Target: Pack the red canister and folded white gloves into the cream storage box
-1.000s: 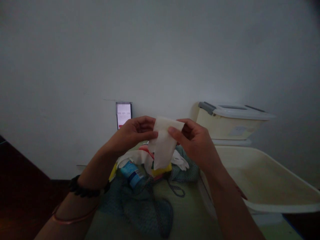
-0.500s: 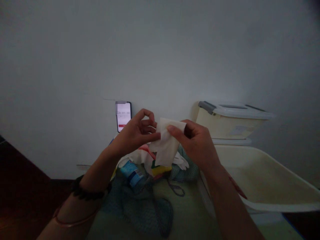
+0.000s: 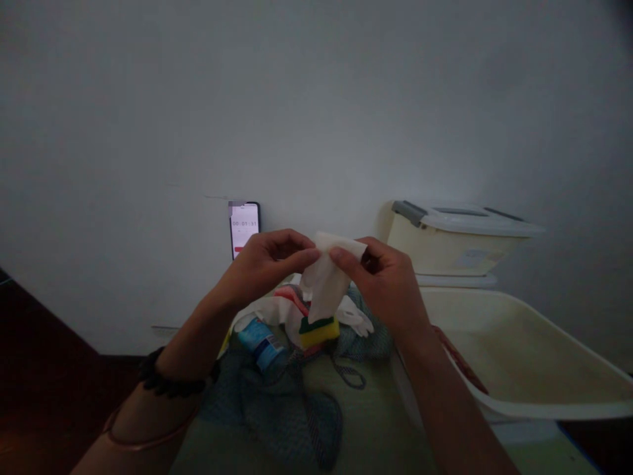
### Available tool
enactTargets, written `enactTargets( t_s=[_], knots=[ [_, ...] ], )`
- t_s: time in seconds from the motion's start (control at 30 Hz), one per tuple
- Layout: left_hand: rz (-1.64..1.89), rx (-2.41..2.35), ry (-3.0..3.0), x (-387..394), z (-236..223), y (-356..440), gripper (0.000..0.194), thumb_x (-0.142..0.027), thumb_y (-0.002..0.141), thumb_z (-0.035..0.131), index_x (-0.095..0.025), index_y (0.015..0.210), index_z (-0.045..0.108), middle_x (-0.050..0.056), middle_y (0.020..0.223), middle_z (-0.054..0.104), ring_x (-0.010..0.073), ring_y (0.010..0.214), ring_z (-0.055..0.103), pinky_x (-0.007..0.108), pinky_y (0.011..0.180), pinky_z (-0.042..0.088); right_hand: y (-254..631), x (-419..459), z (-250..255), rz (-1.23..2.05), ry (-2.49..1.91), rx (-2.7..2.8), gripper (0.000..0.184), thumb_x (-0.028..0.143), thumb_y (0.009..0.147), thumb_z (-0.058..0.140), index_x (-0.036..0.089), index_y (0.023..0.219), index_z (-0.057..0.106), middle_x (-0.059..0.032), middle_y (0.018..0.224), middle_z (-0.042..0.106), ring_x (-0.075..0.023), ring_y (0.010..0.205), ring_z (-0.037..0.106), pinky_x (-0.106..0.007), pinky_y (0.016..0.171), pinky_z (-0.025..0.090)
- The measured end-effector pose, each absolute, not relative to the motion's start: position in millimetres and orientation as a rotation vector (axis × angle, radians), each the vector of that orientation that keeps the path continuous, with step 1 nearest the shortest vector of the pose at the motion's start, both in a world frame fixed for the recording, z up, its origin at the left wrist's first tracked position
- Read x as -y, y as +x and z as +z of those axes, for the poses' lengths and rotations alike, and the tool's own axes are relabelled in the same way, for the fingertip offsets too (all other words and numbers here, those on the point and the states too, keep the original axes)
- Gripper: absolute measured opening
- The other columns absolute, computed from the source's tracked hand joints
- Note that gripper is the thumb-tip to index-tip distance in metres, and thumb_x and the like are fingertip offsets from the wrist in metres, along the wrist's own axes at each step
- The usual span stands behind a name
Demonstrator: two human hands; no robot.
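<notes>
A folded white tissue (image 3: 326,284) hangs from both of my hands above the table. My right hand (image 3: 388,277) pinches its upper right part, thumb lying across the front. On the other side, my left hand (image 3: 277,264) has thumb and fingertips closed at the upper left edge. Below the tissue's lower end lies a yellow sponge with a green scouring layer (image 3: 319,332). A blue labelled container (image 3: 263,346) rests on its side left of it. White gloves (image 3: 357,315) and a red and white cloth (image 3: 293,295) lie partly behind the tissue.
A grey-blue knitted cloth with a loop (image 3: 277,409) spreads over the green tabletop (image 3: 370,422). A large cream basin (image 3: 524,356) stands at right, with a lidded storage box (image 3: 450,244) behind it. A phone (image 3: 245,227) showing a timer leans on the wall.
My left fingers, curled and raised before, have closed on the tissue's upper left edge. The tissue's left part has shifted slightly, and more of the sponge shows. My right hand keeps its pinch.
</notes>
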State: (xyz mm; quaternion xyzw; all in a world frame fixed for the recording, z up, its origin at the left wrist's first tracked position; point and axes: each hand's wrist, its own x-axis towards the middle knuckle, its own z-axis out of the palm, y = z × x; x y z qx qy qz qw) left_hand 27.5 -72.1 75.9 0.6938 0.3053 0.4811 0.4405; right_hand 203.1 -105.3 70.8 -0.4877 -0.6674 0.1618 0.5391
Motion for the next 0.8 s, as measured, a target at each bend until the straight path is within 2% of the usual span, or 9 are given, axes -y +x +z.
enactTargets(
  t_s=[0.2, 0.37, 0.53, 0.73, 0.8],
  knots=[
    [1.199, -0.776, 1.76, 70.0, 74.5, 28.6, 0.016, -0.028, 0.069, 0.073, -0.014, 0.071, 0.066, 0.001, 0.069, 0.065, 0.0114, 0.063, 0.06, 0.022, 0.06, 0.049, 201.2, 104.3, 69.3, 0.38, -1.153, 1.601, 0.026, 0.042, 0.078, 0.062, 0.017, 0.071, 0.062, 0.0027, 0.061, 0.048, -0.0089, 0.055, 0.041, -0.022, 0.05, 0.035],
    [1.259, -0.774, 1.661, 71.1, 75.7, 27.0, 0.015, -0.026, 0.07, 0.073, -0.015, 0.071, 0.064, -0.002, 0.066, 0.063, 0.0082, 0.06, 0.057, 0.017, 0.056, 0.046, 204.8, 101.8, 67.8, 0.534, -1.096, 1.59, 0.03, 0.044, 0.075, 0.065, 0.017, 0.087, 0.064, 0.0021, 0.065, 0.053, -0.0089, 0.055, 0.047, -0.021, 0.049, 0.038],
    [1.269, -0.771, 1.634, 70.6, 74.5, 26.5, 0.017, -0.024, 0.068, 0.074, -0.016, 0.074, 0.061, -0.002, 0.069, 0.065, 0.009, 0.061, 0.06, 0.017, 0.056, 0.047, 206.3, 100.4, 66.6, 0.561, -1.069, 1.623, 0.029, 0.043, 0.076, 0.065, 0.018, 0.091, 0.066, 0.0021, 0.065, 0.056, -0.0088, 0.053, 0.047, -0.022, 0.048, 0.039],
    [1.09, -0.686, 1.553, 72.2, 74.1, 28.9, 0.04, -0.02, 0.067, 0.075, -0.021, 0.098, 0.05, 0.0, 0.082, 0.072, 0.0156, 0.07, 0.068, 0.022, 0.058, 0.054, 204.3, 100.6, 65.4, 0.538, -1.061, 1.575, 0.025, 0.04, 0.077, 0.063, 0.018, 0.086, 0.067, 0.0013, 0.063, 0.058, -0.0099, 0.053, 0.048, -0.023, 0.049, 0.04],
    [0.911, -0.684, 1.557, 72.3, 73.0, 29.1, 0.038, -0.022, 0.069, 0.073, -0.02, 0.1, 0.053, 0.003, 0.083, 0.073, 0.0172, 0.07, 0.069, 0.024, 0.058, 0.055, 204.2, 100.0, 64.5, 0.512, -1.075, 1.575, 0.023, 0.039, 0.077, 0.063, 0.018, 0.085, 0.068, 0.0016, 0.062, 0.057, -0.0097, 0.053, 0.047, -0.022, 0.048, 0.038]
  ],
)
